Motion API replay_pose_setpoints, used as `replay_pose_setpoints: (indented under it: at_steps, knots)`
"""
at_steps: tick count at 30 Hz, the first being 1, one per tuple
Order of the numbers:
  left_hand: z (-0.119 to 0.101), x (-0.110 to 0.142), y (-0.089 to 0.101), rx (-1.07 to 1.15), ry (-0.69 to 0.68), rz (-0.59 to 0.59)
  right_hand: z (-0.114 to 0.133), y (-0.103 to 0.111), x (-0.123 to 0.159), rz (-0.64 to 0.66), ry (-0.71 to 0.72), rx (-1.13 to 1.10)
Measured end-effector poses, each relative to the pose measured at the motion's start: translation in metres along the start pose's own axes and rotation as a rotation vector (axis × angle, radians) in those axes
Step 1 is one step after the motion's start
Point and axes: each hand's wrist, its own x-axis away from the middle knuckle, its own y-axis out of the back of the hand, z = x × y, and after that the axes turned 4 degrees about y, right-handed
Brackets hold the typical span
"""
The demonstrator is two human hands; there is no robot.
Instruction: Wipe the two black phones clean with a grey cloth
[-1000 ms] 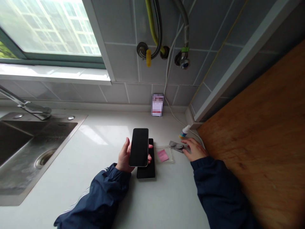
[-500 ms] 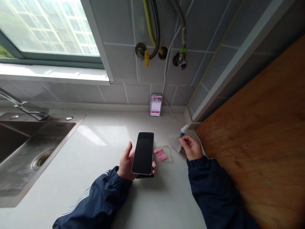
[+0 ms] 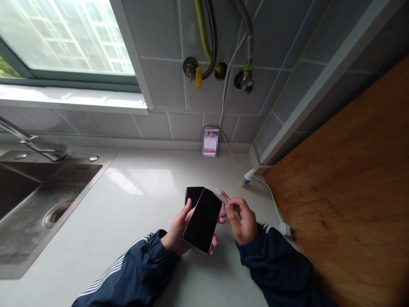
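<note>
My left hand [image 3: 176, 230] is closed around a smartphone [image 3: 203, 222] with a dark screen, which leans to the right above the counter. Behind the phone's upper left edge shows a second flat black slab [image 3: 193, 194], mostly hidden, in the same hand. At the phone's top right corner my right hand [image 3: 244, 221] pinches a thin greyish-white cloth [image 3: 220, 196], slightly blurred. I cannot tell whether the cloth touches the screen. A bit of a pink square [image 3: 222, 212] peeks out between the hands. Beyond them stands a small white-capped bottle [image 3: 247, 178].
A steel sink [image 3: 110, 158] with a faucet [image 3: 47, 147] lies to the left. A blurred-out upright card or device [image 3: 211, 141] leans on the tiled wall. On the right, a white cable [image 3: 270, 192] runs along a wooden panel [image 3: 345, 170].
My right hand has brought the cloth from beside the bottle to the phone. The phone has tilted clockwise and come lower, and the black slab behind it now shows at upper left.
</note>
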Motion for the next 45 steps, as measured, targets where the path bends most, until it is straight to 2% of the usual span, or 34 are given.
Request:
replay_pose_setpoints:
  at_steps: [4,6,10,14,19,25,34,40,45]
  knots:
    - [-0.001,-0.001,0.007,0.028,-0.021,-0.036,0.005,-0.002,0.006,0.291,0.345,0.211]
    - [-0.001,0.0,0.01,0.043,-0.024,-0.031,0.007,-0.001,0.006,0.344,0.452,0.273]
    - [-0.002,0.001,0.012,0.062,-0.036,-0.012,0.012,0.003,0.004,0.369,0.556,0.296]
    - [-0.004,0.003,0.011,0.036,-0.032,-0.07,0.011,0.004,0.004,0.388,0.613,0.387]
    - [-0.005,0.004,0.008,0.013,-0.101,-0.18,0.007,0.003,0.002,0.537,0.658,0.5]
    - [-0.005,0.002,0.007,0.055,-0.148,-0.25,0.011,0.0,0.005,0.643,0.647,0.502]
    - [-0.009,0.002,0.009,0.012,-0.19,-0.343,0.028,-0.006,0.021,0.727,0.75,0.427]
    - [-0.011,0.005,0.005,-0.014,-0.222,-0.343,0.032,-0.009,0.023,0.71,0.789,0.45]
    - [-0.01,0.005,0.002,-0.027,-0.179,-0.3,0.017,-0.007,0.015,0.639,0.698,0.54]
